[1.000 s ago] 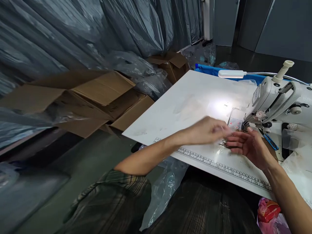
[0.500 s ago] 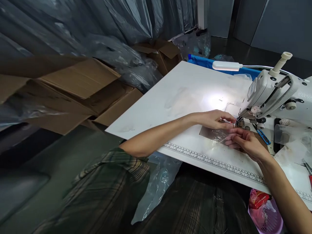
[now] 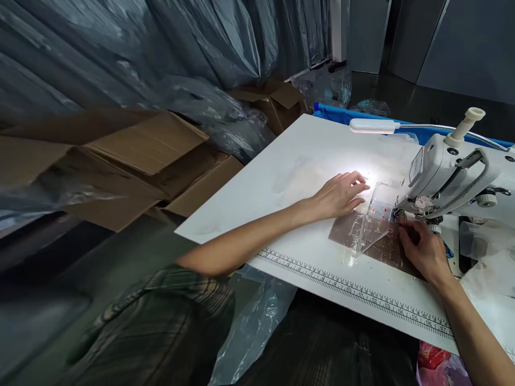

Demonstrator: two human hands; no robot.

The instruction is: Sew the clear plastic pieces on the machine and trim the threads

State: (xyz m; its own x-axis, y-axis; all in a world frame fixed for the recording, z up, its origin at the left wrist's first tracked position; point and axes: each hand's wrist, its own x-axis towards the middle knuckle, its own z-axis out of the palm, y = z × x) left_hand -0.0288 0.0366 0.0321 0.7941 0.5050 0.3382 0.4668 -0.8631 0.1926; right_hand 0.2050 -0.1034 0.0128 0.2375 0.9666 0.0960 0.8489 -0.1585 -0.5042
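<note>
My left hand [image 3: 341, 194] hovers over or rests on the white table, fingers apart and empty, just left of a clear plastic piece [image 3: 372, 230] with small red marks. The plastic lies under the needle area of a white sewing machine [image 3: 436, 166], on a brownish-grey plate [image 3: 388, 254]. My right hand [image 3: 426, 252] is closed beside the presser foot [image 3: 397, 214], its thumb and fingers curled together at the plastic's right side. What those fingertips hold, if anything, is hidden.
A printed ruler [image 3: 358, 292] runs along the front edge of the table [image 3: 249, 198]. A white lamp [image 3: 373, 126] lights the work. Blue snips [image 3: 448, 251] lie partly behind my right hand. Open cardboard boxes [image 3: 148, 145] stand left. Clear plastic sheeting [image 3: 257, 321] hangs below the table.
My left hand has let go of the plastic and drawn back left, its fingers opening. My right hand has shifted right, nearer the machine's foot. The plastic now shows flat between them.
</note>
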